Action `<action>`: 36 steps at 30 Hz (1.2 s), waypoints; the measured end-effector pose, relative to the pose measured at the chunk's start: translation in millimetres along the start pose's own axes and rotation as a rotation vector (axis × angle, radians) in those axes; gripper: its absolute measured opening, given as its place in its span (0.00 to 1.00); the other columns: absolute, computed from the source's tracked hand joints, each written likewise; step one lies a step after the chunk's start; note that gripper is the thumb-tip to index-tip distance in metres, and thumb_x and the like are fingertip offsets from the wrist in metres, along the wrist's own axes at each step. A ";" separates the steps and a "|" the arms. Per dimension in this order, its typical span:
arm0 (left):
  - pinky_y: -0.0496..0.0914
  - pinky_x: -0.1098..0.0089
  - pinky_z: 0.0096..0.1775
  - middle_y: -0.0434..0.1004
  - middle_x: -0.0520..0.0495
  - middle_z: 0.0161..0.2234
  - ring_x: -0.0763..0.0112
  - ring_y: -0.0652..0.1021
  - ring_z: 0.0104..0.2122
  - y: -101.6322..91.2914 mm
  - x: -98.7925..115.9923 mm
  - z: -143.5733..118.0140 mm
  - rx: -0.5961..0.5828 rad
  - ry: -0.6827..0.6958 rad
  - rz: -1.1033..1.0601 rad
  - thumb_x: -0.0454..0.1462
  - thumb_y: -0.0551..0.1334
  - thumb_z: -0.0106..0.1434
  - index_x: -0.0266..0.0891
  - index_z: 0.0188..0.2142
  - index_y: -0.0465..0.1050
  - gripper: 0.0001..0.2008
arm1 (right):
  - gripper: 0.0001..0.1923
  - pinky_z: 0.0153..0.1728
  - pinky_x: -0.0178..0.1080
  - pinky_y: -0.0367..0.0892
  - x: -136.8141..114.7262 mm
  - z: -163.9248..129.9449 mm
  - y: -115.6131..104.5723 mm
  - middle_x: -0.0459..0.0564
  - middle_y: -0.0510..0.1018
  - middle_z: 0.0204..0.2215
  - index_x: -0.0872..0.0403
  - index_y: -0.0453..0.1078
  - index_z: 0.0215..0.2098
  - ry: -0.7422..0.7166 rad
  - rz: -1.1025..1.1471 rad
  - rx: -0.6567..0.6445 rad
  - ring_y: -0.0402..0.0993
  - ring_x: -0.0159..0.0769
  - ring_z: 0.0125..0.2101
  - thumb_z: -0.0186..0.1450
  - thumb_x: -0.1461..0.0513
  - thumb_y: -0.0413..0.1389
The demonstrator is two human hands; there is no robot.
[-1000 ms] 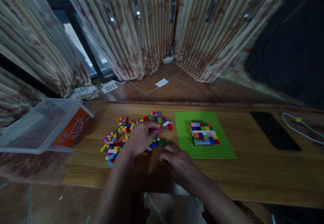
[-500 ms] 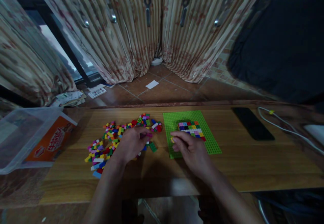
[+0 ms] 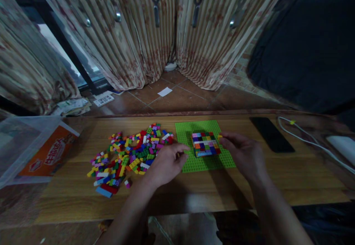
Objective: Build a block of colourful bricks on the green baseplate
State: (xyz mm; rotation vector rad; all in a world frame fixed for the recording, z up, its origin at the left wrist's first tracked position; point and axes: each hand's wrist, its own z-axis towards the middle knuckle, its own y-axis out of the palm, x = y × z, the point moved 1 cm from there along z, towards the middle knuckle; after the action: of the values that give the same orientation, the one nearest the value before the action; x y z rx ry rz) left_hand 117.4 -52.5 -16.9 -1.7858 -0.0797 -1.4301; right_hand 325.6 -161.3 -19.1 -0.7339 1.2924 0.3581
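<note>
A green baseplate (image 3: 203,163) lies on the wooden table (image 3: 249,186), and a low block of many-coloured bricks (image 3: 205,144) is built on it. To its left spreads a loose pile of small coloured bricks (image 3: 126,156). My left hand (image 3: 165,164) has its thumb on the baseplate's left edge with the fingers curled beside it. My right hand (image 3: 244,152) is at the right side of the block, pinching a small yellow brick (image 3: 220,136) in its fingertips close to the block's upper right corner.
A clear plastic box with an orange label (image 3: 39,152) stands at the table's left end. A black phone (image 3: 271,134), a white cable (image 3: 305,138) and a white object (image 3: 344,145) lie at the right. Striped curtains hang beyond the table.
My right hand moved from the front left of the baseplate to the block's right side, now with a yellow brick. My left hand left the pile and went to the baseplate's edge.
</note>
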 end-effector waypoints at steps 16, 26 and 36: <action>0.72 0.64 0.41 0.80 0.47 0.37 0.66 0.79 0.36 34.5 12.3 2.3 -0.151 -0.016 0.143 0.35 0.56 0.63 0.41 0.56 0.67 0.21 | 0.07 0.36 0.39 0.70 -1.9 -16.9 30.7 0.48 0.83 0.32 0.51 0.78 0.31 -0.044 -0.423 -0.178 0.79 0.38 0.32 0.57 0.60 0.58; 0.73 0.61 0.44 0.80 0.44 0.40 0.62 0.79 0.40 41.0 17.8 3.7 -0.173 -0.018 0.236 0.36 0.55 0.63 0.40 0.55 0.66 0.20 | 0.09 0.39 0.41 0.69 -1.6 -17.4 30.3 0.49 0.83 0.34 0.51 0.78 0.33 -0.086 -0.507 -0.197 0.79 0.40 0.35 0.60 0.60 0.55; 0.72 0.61 0.43 0.79 0.45 0.38 0.62 0.79 0.39 37.4 22.4 3.3 -0.189 -0.031 0.231 0.36 0.55 0.63 0.40 0.56 0.65 0.21 | 0.10 0.37 0.40 0.68 1.9 -12.6 29.6 0.51 0.82 0.35 0.51 0.78 0.34 -0.131 -0.536 -0.220 0.78 0.39 0.34 0.63 0.58 0.54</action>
State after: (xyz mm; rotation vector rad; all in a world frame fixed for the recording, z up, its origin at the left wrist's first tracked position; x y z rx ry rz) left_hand 147.1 -84.4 -18.8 -1.9007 0.2455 -1.2782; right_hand 298.4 -148.5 -30.7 -1.1867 0.8957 0.1083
